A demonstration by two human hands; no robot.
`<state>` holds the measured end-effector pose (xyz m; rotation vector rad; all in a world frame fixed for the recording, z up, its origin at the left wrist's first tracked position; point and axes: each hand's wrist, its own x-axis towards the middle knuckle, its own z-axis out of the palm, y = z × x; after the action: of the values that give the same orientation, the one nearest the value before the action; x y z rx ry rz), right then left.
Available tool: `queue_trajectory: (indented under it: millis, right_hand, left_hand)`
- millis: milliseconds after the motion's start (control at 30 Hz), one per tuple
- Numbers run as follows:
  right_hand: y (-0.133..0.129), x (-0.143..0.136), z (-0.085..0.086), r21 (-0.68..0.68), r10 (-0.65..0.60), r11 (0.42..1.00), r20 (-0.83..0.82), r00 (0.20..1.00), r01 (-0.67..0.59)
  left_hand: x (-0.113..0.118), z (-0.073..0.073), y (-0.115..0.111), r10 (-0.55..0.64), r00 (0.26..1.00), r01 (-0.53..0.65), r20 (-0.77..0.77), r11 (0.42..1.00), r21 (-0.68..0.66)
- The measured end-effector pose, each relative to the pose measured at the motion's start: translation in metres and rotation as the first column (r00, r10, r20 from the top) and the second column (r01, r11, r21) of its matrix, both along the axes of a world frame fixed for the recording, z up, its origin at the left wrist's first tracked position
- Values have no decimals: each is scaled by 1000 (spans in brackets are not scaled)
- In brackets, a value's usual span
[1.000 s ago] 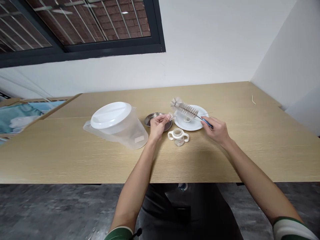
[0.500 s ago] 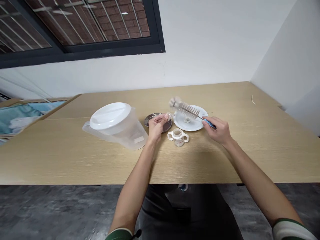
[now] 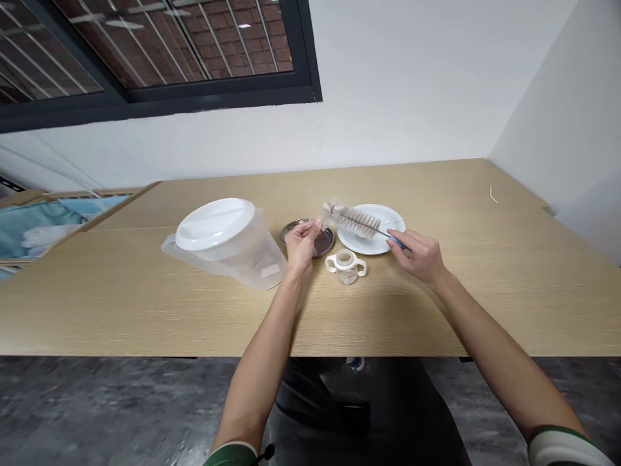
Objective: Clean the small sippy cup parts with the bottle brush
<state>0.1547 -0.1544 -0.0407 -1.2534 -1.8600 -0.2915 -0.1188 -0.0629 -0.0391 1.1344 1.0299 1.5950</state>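
My left hand (image 3: 299, 245) pinches a small clear teat (image 3: 317, 224) above a round metal dish (image 3: 306, 235). My right hand (image 3: 418, 256) grips the blue handle of a bottle brush (image 3: 356, 221), whose white bristles reach left over a white plate (image 3: 375, 238) with the tuft close to the teat. A white two-handled bottle collar (image 3: 345, 261) sits on a small bottle between my hands.
A large clear plastic jug with a white lid (image 3: 224, 244) stands to the left on the wooden table (image 3: 145, 304). A small pale scrap (image 3: 491, 193) lies at the far right. A cot with blue bedding (image 3: 43, 223) is beyond the table's left end.
The brush has moved left, its tuft now next to the teat in my left hand. My left hand has barely shifted.
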Motion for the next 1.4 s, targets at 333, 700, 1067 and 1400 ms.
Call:
queue_trajectory:
  millis: [333,700,1067,1400]
  right_hand:
    - [3,8,1,94,-121,988,-22,992,122]
    - [5,8,-1,188,-162,972,97,982,141]
    - [2,6,1,230,-149,967,147,978,112]
    - [-1,-1,3,193,-41,981,107,993,20]
  left_hand:
    - [1,4,-3,49,999,-49,0,999,-4]
    - [2,7,-2,45,994,-42,95,999,-30]
    - [0,4,1,37,994,-35,103,999,-25]
    - [0,-1,2,17,1000,-17,19,999,30]
